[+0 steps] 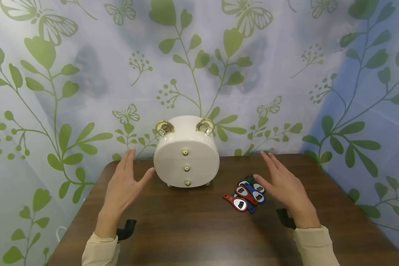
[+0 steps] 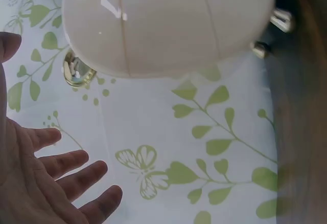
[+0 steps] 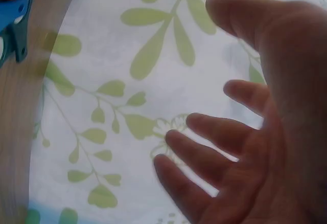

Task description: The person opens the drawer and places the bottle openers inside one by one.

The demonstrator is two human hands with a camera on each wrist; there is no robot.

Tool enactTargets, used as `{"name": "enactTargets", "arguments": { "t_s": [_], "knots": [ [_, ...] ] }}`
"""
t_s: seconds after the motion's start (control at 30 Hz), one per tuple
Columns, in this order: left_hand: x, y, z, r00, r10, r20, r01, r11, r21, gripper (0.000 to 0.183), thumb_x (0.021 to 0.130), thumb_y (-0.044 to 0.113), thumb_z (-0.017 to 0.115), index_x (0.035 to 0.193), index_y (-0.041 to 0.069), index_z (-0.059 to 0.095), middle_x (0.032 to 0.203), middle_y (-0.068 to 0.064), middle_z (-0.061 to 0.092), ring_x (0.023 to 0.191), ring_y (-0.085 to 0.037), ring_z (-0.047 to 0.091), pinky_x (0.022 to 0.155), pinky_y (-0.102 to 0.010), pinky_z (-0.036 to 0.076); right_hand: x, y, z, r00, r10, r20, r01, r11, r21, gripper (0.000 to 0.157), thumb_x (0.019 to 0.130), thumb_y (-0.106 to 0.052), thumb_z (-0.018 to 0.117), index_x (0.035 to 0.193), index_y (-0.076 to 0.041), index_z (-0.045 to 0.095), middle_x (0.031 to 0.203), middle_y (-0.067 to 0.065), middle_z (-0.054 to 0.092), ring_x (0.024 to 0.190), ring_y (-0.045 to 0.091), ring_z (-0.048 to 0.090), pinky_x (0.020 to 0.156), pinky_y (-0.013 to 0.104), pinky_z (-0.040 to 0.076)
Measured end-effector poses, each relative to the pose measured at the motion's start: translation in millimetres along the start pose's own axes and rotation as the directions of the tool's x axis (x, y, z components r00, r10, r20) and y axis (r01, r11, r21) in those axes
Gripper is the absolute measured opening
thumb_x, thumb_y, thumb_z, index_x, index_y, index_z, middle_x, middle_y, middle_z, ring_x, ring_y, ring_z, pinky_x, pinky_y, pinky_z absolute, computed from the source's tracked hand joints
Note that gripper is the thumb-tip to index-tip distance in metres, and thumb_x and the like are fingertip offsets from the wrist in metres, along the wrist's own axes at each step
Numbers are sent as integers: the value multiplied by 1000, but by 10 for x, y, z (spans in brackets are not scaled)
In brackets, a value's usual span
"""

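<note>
A cream oval container (image 1: 186,162) with gold ear-shaped handles and gold knobs down its front stands on small feet at the back of the table. My left hand (image 1: 122,184) is raised to its left, fingers extended and holding nothing; in the left wrist view the container's side (image 2: 168,24) fills the top, apart from the fingers. To its right lies a small pile of bottle openers (image 1: 242,194) in red, blue and black. Just right of the pile hovers my right hand (image 1: 287,186), its fingers straight and nothing in them.
Both items rest on a dark brown wooden table (image 1: 186,236). Right behind its back edge hangs a pale curtain (image 1: 119,74) printed with green leaves and butterflies. A black strap piece (image 1: 127,229) sticks out by the left wrist, another (image 1: 286,218) by the right.
</note>
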State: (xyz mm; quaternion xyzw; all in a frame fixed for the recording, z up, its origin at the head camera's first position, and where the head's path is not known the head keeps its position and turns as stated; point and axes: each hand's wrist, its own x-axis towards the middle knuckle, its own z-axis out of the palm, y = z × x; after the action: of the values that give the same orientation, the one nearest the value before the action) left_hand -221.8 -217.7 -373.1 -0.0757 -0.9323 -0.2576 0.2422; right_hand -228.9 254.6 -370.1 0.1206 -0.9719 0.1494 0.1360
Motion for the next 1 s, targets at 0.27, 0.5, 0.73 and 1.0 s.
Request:
{"name": "enactTargets", "arguments": {
  "t_s": [0.27, 0.5, 0.73, 1.0],
  "knots": [
    [110, 128, 50, 1000, 7, -26, -11, 991, -136, 90, 95, 56, 67, 164, 16, 25, 167, -13, 29, 151, -40, 32, 103, -73, 41, 141, -248, 112, 959, -60, -278, 81, 995, 65, 64, 95, -27, 76, 149, -4, 51, 140, 25, 61, 121, 46, 62, 94, 64, 51],
    [195, 245, 119, 996, 58, -73, -77, 954, -289, 91, 90, 41, 80, 162, 13, 32, 165, -14, 33, 153, -36, 30, 116, -65, 32, 272, -549, 271, 895, -77, -439, 172, 968, 182, 46, 91, -18, 80, 133, -4, 66, 122, 17, 72, 103, 33, 72, 81, 55, 58],
    [235, 334, 190, 991, 99, -91, -123, 943, -311, 90, 86, 36, 84, 159, 13, 37, 163, -14, 35, 153, -35, 29, 116, -65, 32, 342, -810, 355, 874, -90, -478, 235, 939, 253, 41, 90, -19, 82, 127, -7, 69, 120, 12, 73, 100, 29, 73, 81, 52, 59],
    [271, 365, 307, 975, 180, -126, -212, 926, -313, 89, 83, 31, 87, 156, 8, 42, 163, -10, 36, 152, -33, 29, 116, -62, 33, 402, -1039, 441, 871, -99, -482, 262, 923, 283, 38, 90, -19, 81, 125, -8, 71, 116, 10, 74, 99, 25, 73, 81, 49, 60]
  ]
}}
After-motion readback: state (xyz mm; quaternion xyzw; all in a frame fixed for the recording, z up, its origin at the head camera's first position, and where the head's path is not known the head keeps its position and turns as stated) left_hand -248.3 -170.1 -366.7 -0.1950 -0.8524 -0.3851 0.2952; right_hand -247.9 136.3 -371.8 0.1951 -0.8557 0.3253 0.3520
